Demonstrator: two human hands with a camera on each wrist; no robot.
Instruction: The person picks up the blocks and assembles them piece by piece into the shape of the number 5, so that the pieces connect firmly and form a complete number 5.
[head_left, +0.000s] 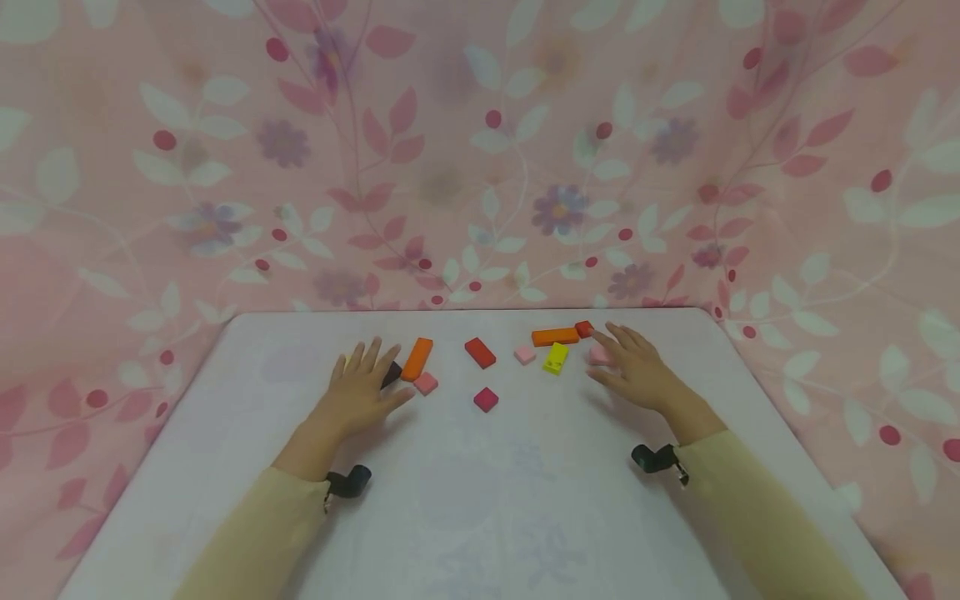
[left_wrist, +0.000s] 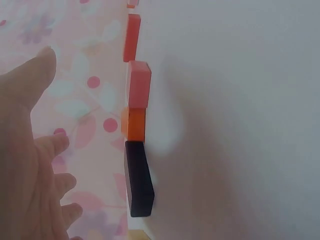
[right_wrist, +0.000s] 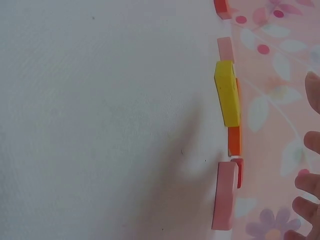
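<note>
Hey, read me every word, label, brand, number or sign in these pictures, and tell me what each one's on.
There are none that I can read.
Yellow block: small marks on its top, too small to make out.
White tabletop: faint marks, too blurred to read.
Pink backdrop: printed leaves and flowers, no legible lettering.

Place: tabletop recording nook; home or studio, I cannot tell. Surround: pink floral covering (head_left: 450,167), cloth or paper, beyond my table and along both sides, printed with white and rose leaves, red berries, mauve flowers. Table (head_left: 450,517): one, pale top, rounded far corners. Filming fittings: black wrist device (head_left: 349,482) at my left cuff (head_left: 296,492); matching device (head_left: 652,458) at my right cuff (head_left: 705,457).
</note>
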